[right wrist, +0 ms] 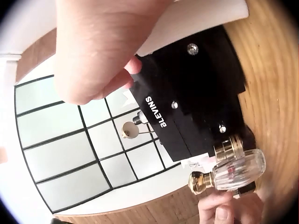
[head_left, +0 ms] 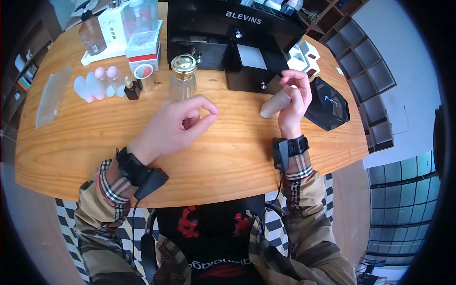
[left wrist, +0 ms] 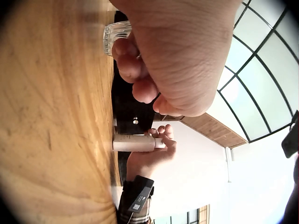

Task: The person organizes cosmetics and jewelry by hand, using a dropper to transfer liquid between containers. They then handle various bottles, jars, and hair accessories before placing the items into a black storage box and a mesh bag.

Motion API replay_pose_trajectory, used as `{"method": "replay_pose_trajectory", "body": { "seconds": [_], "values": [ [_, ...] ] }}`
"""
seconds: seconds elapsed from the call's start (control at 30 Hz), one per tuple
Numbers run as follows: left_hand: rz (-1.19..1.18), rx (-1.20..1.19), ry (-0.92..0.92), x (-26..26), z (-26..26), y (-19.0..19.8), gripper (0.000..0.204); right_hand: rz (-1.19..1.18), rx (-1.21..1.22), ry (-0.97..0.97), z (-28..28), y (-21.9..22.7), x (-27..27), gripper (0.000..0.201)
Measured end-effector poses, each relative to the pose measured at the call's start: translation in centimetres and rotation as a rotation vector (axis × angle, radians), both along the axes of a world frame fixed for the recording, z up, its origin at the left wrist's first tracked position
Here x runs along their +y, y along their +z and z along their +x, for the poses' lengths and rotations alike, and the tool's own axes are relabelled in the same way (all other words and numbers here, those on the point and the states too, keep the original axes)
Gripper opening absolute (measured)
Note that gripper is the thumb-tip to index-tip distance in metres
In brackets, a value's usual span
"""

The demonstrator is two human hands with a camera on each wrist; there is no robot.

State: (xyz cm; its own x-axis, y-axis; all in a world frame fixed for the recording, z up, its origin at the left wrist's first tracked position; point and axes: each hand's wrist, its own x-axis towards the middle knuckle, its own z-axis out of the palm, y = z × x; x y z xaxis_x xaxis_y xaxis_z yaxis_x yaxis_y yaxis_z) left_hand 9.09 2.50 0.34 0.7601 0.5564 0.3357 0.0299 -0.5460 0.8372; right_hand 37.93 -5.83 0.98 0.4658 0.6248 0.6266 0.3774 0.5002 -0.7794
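Note:
My right hand is at a pale cylindrical bottle, its thumb and fingers curled about the small cap at the top. The bottle stands upright on the wooden table in the left wrist view, with the right hand behind it. My left hand hovers over the table with loosely curled fingers and nothing between them. Just beyond it stands a ribbed glass perfume bottle with a round gold cap, its lower part hidden by the hand. In the right wrist view, the left hand is beside this perfume bottle.
A black drawer cabinet stands at the back, with one drawer pulled out. A black pouch lies right of my right hand. Left are a metallic cup, a small dark dropper bottle, pastel egg shapes and a clear sleeve.

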Motion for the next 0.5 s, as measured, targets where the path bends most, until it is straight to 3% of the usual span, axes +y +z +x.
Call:
{"method": "replay_pose_trajectory", "body": {
  "seconds": [0.23, 0.5],
  "values": [
    [0.001, 0.008, -0.026, 0.2, -0.2, -0.3, 0.006, -0.067, -0.281, -0.097, 0.3, 0.1, -1.5, 0.027],
    [0.007, 0.014, -0.033, 0.1, -0.1, -0.3, 0.006, -0.092, -0.078, -0.145, 1.2, 0.0, -2.7, 0.024]
  ]
}}
